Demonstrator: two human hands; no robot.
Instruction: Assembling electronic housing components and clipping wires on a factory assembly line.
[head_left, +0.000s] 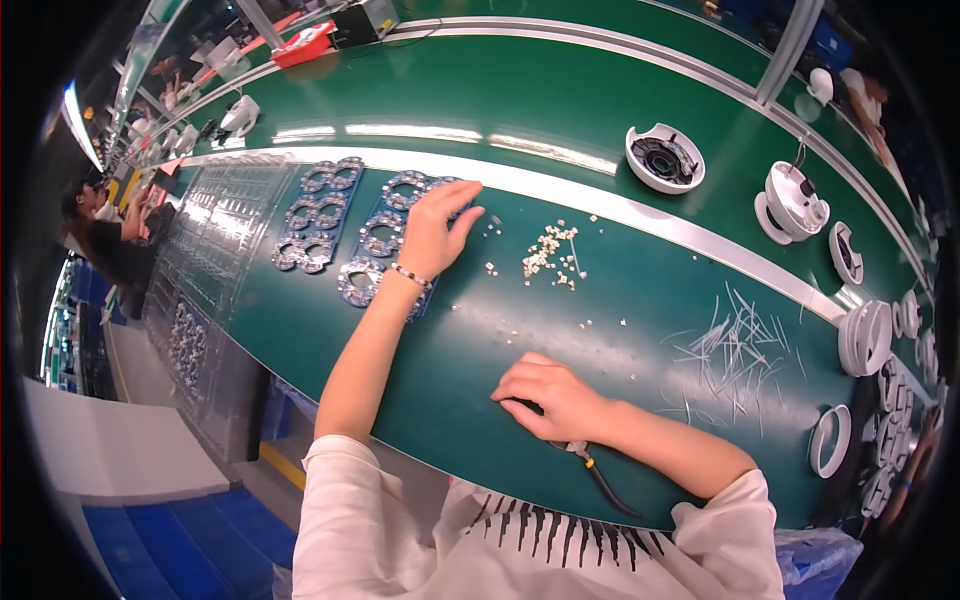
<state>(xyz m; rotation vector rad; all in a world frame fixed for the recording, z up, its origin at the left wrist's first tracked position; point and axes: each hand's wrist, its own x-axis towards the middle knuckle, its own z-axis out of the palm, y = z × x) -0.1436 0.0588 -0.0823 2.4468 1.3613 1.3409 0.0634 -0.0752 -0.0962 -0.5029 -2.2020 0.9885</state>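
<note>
My left hand (440,228) reaches over the right-hand panel of ring-shaped circuit boards (381,234), fingers stretched out and thumb apart. It covers part of that panel; whether it touches the boards I cannot tell. A second panel of similar boards (313,216) lies to its left. My right hand (550,396) rests low on the green table, fingers curled in; anything inside them is hidden. Beside its wrist lie cutting pliers (597,478) with dark and yellow handles. Between and beyond my hands is a small heap of cream-coloured little parts (548,254), with several strays around it.
Thin white strips (735,355) are scattered at the right, near a white ring (829,441) and stacked white rims (865,338). Clear plastic trays (215,225) lie at the left. Across the metal rail, a round white housing (664,159) sits on the green belt. Other people work farther off.
</note>
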